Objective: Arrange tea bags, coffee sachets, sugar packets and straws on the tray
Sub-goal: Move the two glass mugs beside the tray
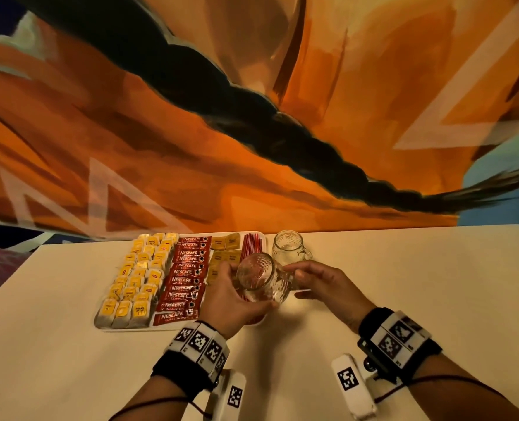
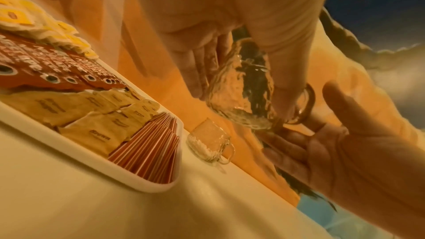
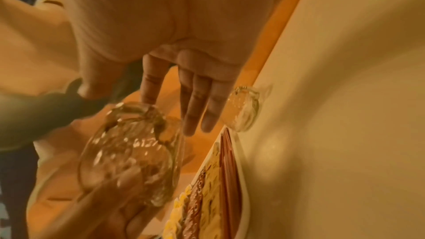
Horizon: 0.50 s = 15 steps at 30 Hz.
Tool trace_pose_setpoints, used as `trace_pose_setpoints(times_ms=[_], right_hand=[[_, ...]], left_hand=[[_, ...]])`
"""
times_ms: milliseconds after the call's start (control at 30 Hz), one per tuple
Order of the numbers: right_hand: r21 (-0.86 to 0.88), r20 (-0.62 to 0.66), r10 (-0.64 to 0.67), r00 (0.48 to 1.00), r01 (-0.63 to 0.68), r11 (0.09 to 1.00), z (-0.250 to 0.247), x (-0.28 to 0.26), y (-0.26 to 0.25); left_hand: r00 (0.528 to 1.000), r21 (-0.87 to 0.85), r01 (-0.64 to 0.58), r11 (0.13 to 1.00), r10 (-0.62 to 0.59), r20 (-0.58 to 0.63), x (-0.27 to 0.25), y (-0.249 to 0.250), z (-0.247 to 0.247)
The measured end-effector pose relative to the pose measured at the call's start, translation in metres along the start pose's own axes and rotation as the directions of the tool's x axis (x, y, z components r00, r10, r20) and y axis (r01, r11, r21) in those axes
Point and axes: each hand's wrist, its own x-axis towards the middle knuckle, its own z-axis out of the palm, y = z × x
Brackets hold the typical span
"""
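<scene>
A white tray (image 1: 136, 329) holds rows of yellow tea bags (image 1: 136, 278), red coffee sachets (image 1: 185, 281), brown sugar packets (image 1: 221, 253) and red straws (image 1: 252, 244). My left hand (image 1: 226, 299) grips an empty glass mug (image 1: 259, 281), tilted on its side in the air over the tray's near right corner. My right hand (image 1: 319, 281) reaches in from the right with straight fingers (image 3: 195, 101). Its index finger touches the mug (image 3: 131, 154) near the rim and handle. Beneath the mug, the straws' near ends are hidden.
A second empty glass mug (image 1: 288, 249) stands upright on the cream table just right of the tray's far corner. An orange and black painted wall rises behind the table's far edge. Bare tabletop (image 1: 419, 299) stretches to the right and in front.
</scene>
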Motion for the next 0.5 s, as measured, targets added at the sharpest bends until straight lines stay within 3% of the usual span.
trace_pose_setpoints(times_ms=[200, 500], right_hand=[[-0.239, -0.121, -0.108, 0.987, 0.076, 0.968, -0.027, 0.004, 0.024], [-0.256, -0.128, 0.017, 0.992, -0.050, 0.965, -0.052, 0.003, 0.057]], left_hand=[[0.999, 0.073, 0.051, 0.996, -0.051, -0.007, 0.013, -0.004, 0.034], [0.984, 0.250, 0.137, 0.959, -0.161, 0.076, 0.021, -0.029, 0.066]])
